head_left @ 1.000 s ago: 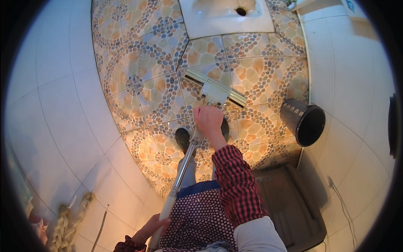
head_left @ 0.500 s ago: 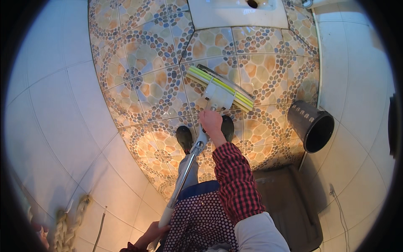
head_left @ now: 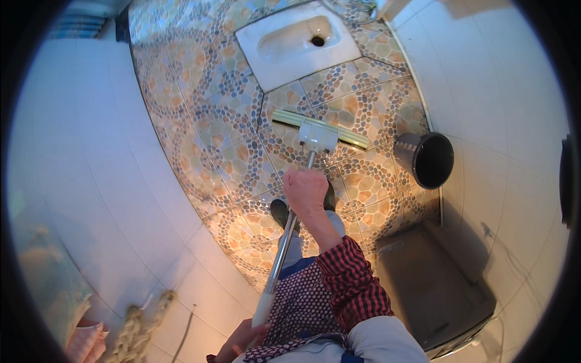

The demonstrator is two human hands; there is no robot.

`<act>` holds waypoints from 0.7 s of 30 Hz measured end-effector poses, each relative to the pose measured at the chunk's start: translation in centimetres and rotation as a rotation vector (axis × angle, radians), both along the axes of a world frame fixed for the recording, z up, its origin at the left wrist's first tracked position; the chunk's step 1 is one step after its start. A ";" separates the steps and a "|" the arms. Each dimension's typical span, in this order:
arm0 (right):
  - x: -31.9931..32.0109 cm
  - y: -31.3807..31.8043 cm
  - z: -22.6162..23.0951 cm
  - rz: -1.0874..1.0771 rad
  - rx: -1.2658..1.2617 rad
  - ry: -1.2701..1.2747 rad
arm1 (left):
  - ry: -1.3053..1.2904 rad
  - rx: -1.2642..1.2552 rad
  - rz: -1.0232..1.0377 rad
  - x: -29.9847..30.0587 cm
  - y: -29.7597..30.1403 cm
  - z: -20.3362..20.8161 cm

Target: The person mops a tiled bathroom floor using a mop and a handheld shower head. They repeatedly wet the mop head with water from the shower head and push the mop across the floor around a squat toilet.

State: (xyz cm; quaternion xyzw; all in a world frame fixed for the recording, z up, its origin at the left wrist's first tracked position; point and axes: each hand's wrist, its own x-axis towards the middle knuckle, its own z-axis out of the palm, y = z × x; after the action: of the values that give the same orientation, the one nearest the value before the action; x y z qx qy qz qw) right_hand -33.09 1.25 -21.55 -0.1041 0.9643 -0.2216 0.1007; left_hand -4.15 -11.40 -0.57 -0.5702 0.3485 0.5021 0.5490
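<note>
A sponge mop (head_left: 279,260) slants from my waist to the floor, its yellow-green sponge head (head_left: 289,118) spread out flat below a pale plastic bracket (head_left: 318,134). My right hand (head_left: 307,190) is closed around the metal pole a little above the head. Low in the view, my left hand (head_left: 249,336) grips the white upper end of the handle, its fingers partly out of sight. The head rests on the pebble-patterned tile floor (head_left: 224,154), just ahead of my dark shoes (head_left: 279,212).
A white squat toilet (head_left: 275,66) is set into the floor ahead. To the right are a black bucket (head_left: 408,151) and a large dark bin (head_left: 423,272). White tiled walls (head_left: 91,157) close in both sides; a braided rope-like bundle (head_left: 142,323) hangs at the lower left.
The sponge has gone from folded together to spread flat. My right hand is now around the straight pole above the head. The view has shifted, showing more of the toilet.
</note>
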 end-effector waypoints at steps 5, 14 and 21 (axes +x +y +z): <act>-2.8 -0.3 12.9 -0.071 -0.249 0.304 | 0.147 -0.167 -0.179 -4.9 1.8 7.8; -3.6 1.0 29.3 0.043 -0.512 0.421 | 0.540 -0.292 -0.101 -10.9 5.7 19.3; -6.3 2.7 36.1 0.101 -0.507 0.512 | 0.691 -0.186 -0.077 -11.7 7.6 24.3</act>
State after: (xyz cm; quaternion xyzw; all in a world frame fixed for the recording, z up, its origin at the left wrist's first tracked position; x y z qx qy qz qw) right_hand -39.40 3.98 14.52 -0.2253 0.8664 -0.4151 -0.1623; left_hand -15.90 -3.76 23.70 -0.4007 0.5788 0.6104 0.3629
